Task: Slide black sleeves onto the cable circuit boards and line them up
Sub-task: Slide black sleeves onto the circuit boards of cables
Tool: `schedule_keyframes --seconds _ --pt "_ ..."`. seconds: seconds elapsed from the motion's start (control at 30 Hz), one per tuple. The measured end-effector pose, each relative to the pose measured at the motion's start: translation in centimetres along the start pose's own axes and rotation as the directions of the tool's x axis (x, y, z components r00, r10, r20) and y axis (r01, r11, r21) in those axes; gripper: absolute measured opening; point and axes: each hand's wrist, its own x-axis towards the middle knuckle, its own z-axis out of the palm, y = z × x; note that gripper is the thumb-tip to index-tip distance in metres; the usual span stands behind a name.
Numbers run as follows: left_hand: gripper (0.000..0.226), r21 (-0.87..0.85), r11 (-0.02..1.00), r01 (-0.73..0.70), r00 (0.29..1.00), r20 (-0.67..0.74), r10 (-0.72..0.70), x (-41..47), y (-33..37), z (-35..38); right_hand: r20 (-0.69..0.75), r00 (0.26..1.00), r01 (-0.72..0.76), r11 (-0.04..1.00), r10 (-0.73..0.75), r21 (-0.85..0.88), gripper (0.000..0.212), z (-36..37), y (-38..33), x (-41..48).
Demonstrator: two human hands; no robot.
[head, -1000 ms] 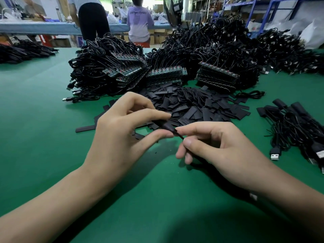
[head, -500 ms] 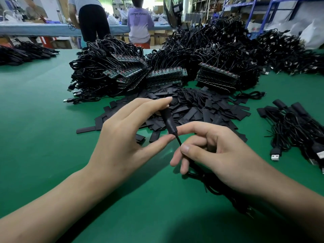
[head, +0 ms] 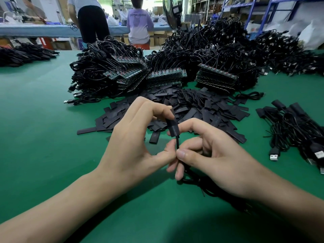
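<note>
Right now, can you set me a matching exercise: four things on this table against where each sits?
1 held sleeve
2 loose sleeves
3 board stacks
4 sleeved cables

A right side of table
B between left hand and right hand, cable pinched
C heaped mid-table
D behind the heap

Pairs: 1-B, 2-C, 3-D, 4-A

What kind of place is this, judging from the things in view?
Most likely an electronics assembly workshop: stacked circuit boards with black cables on a green table, a heap of loose black sleeves, and storage shelves and other workers in the background.
</note>
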Motion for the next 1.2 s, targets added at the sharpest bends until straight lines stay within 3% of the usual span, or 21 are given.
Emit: schedule_keyframes --seconds 0.2,0.33,0.4,0.47,0.53,0.63,0.7,0.77,0.87,0.97,1.07,1.2 --pt "0.054 -0.043 0.998 0.043 0.999 -0.001 -0.043 0.1 -0.2 0.0 -0.062 0.998 -0.012 0.999 0.009 -0.044 0.018 -0.7 -0.9 -0.1" --pt "0.068 -0.041 0.995 0.094 0.995 0.025 -0.093 0.0 -0.8 -0.3 -0.375 0.925 -0.073 0.997 0.063 -0.014 0.019 -3.2 -1.8 0.0" --pt "0.066 -0.029 0.994 0.107 0.994 0.036 -0.106 0.0 -0.9 -0.4 -0.534 0.844 -0.175 0.968 0.054 -0.179 0.019 -5.7 -1.6 0.2" --pt "0.064 -0.017 0.994 0.109 0.993 0.051 -0.108 0.0 -0.9 -0.4 -0.594 0.805 -0.357 0.800 0.002 -0.482 0.017 -8.6 -0.9 0.2" --pt "0.063 -0.009 0.994 0.111 0.992 0.064 -0.110 -0.1 -0.9 -0.4 -0.629 0.777 -0.539 0.547 0.030 -0.641 0.018 -10.8 0.0 -0.2" --pt "0.061 -0.003 0.994 0.110 0.992 0.070 -0.110 -0.1 -0.9 -0.4 -0.706 0.704 -0.708 0.144 0.076 -0.691 0.020 -12.6 0.7 -1.0" --pt "0.060 -0.002 0.994 0.108 0.992 0.073 -0.107 -0.1 -1.0 -0.5 -0.714 0.700 -0.714 -0.002 0.022 -0.700 0.024 -12.9 0.6 -1.2" --pt "0.060 0.001 0.994 0.110 0.991 0.081 -0.110 -0.1 -1.0 -0.5 -0.682 0.731 -0.682 -0.045 -0.018 -0.730 0.028 -12.0 0.5 -1.0" --pt "0.059 0.002 0.993 0.117 0.988 0.098 -0.116 -0.1 -1.0 -0.5 -0.602 0.783 -0.599 -0.073 0.157 -0.798 0.034 -10.1 1.2 -0.4" --pt "0.060 0.000 0.993 0.118 0.987 0.109 -0.117 -0.2 -1.2 -0.6 -0.583 0.745 -0.573 -0.138 0.323 -0.808 0.037 -10.0 1.5 -0.5" --pt "0.060 0.002 0.993 0.122 0.985 0.120 -0.121 -0.3 -1.3 -0.6 -0.621 0.699 -0.586 -0.215 0.355 -0.782 0.044 -11.6 1.6 -1.1" --pt "0.061 0.005 0.992 0.130 0.982 0.137 -0.129 -0.4 -1.5 -0.6 -0.658 0.658 -0.623 -0.228 0.366 -0.749 0.044 -13.4 1.9 -1.6"
